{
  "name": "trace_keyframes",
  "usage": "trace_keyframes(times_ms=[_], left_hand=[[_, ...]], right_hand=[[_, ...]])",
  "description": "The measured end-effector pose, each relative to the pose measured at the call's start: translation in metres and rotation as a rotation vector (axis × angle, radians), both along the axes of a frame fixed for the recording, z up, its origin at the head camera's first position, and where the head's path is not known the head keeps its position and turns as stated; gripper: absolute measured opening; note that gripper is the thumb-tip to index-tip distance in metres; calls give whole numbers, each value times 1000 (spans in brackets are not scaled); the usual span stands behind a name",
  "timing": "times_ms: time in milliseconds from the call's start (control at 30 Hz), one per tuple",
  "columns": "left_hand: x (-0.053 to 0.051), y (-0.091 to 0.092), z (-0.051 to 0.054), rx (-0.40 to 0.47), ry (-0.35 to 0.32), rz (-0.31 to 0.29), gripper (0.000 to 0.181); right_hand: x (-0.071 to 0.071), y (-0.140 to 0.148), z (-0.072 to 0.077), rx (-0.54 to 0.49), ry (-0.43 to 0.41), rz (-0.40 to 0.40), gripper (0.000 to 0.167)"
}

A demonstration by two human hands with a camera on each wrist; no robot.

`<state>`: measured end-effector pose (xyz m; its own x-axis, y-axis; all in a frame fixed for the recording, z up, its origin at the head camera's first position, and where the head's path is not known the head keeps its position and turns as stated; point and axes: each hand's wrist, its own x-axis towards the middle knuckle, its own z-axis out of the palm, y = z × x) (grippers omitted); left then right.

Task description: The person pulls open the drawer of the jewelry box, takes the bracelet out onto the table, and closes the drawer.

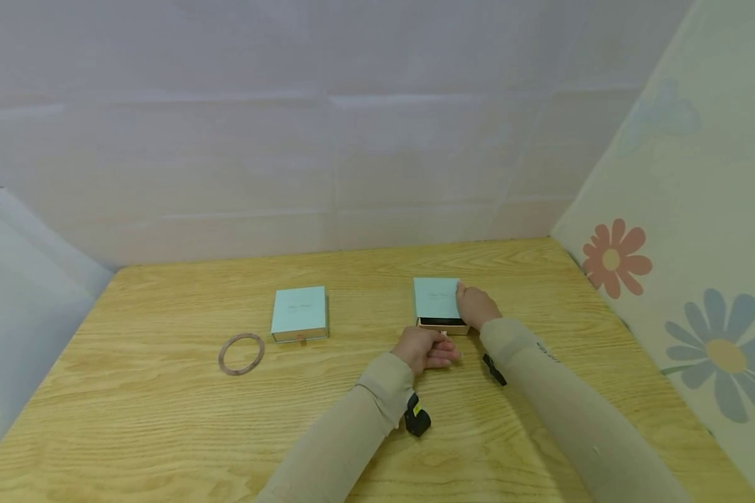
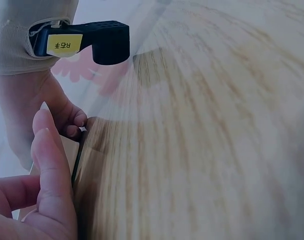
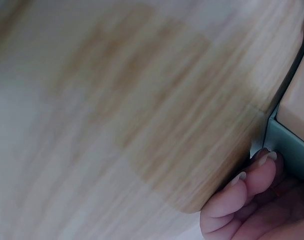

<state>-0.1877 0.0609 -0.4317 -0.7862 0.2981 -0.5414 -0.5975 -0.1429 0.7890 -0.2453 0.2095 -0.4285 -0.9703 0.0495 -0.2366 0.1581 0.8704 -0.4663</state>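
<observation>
A light blue drawer-style gift box lies on the table, its pinkish inner drawer slid partly out at the front, with a dark strip of the inside showing. My right hand grips the box's outer sleeve at its right side; in the right wrist view the curled fingers are against the blue sleeve. At the drawer's front edge, my left hand pinches the small pull tab between thumb and forefinger, the other fingers extended. That pinch is mostly hidden in the left wrist view.
A second light blue box, closed, with a small tab at its front, lies to the left. Beside it is a pinkish-brown ring-shaped bangle. Behind the wooden table hangs pale cloth, and a flower-printed cloth borders the right side.
</observation>
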Motion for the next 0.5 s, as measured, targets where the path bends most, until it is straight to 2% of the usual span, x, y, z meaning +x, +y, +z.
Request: trace_keyframes(times_ms=[200, 500], left_hand=[[2, 0, 3, -9, 6, -12, 21], [3, -1, 0, -7, 5, -16, 22]], right_hand=[[2, 0, 2, -9, -1, 7, 66], [1, 1, 0, -13, 3, 16, 67]])
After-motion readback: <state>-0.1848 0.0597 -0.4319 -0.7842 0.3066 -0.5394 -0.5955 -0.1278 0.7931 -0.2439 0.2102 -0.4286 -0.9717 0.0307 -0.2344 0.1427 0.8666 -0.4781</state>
